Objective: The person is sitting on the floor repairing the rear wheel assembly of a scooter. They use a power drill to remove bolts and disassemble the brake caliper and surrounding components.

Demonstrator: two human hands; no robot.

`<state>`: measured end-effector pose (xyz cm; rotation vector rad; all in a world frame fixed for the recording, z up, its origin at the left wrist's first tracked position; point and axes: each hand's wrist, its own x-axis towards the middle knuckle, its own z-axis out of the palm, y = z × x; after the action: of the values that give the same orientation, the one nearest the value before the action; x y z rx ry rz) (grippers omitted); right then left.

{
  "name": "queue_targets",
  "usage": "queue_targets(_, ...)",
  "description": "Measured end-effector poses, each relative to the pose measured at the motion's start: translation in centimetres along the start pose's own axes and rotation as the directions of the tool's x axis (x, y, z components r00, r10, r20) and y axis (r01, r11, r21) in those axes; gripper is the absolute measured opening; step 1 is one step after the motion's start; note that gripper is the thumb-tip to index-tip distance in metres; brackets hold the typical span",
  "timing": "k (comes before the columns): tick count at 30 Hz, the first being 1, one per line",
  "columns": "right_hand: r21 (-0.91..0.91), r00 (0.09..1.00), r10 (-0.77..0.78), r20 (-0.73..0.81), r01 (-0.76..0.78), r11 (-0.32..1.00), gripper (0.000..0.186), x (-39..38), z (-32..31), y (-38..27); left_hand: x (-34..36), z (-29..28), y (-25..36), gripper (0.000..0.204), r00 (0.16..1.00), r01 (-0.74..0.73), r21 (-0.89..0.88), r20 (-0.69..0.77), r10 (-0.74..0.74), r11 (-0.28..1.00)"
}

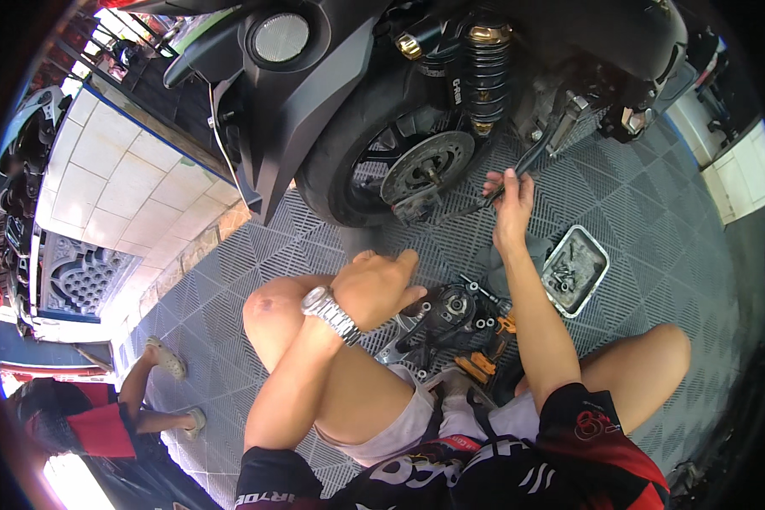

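Black hose (533, 156) handled beside a motorcycle (331, 76) brake disc (450, 155).
The step in hand looks like positioning the hose; the next move would seem to call for a steady hold, keeping it off the disc. The right hand (512, 204) is clamped on the hose, just right of the disc. The left hand (378, 285), on the near side of the disc, has bent fingers, its palm hidden, so I cannot tell whether it grips anything. Farther right of the disc and nearer, a rectangular tray (581, 294) holds loose bolts (565, 276).
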<state>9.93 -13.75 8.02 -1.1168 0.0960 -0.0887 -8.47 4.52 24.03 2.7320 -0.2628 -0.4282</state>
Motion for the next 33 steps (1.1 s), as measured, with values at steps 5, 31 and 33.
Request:
queue_targets(5,0.153,0.999,-0.021,0.034,0.016,0.988,0.021,0.5,1.3,0.8,2.8,2.7,-0.6,0.037,0.994,0.064,0.027,0.091,-0.067,0.998)
queue_targets(31,0.088,0.945,0.326,-0.031,-0.322,0.943,0.024,4.6,-5.9,2.4,20.1,23.2,-13.3,0.087,0.576,-0.337,-0.931,-0.087,-0.813,-0.14)
queue_targets(33,0.019,0.933,0.359,-0.033,-0.359,0.933,0.026,4.7,-5.8,2.8,20.0,23.5,-13.5,0.086,0.55,-0.341,-0.932,-0.093,-0.83,-0.122)
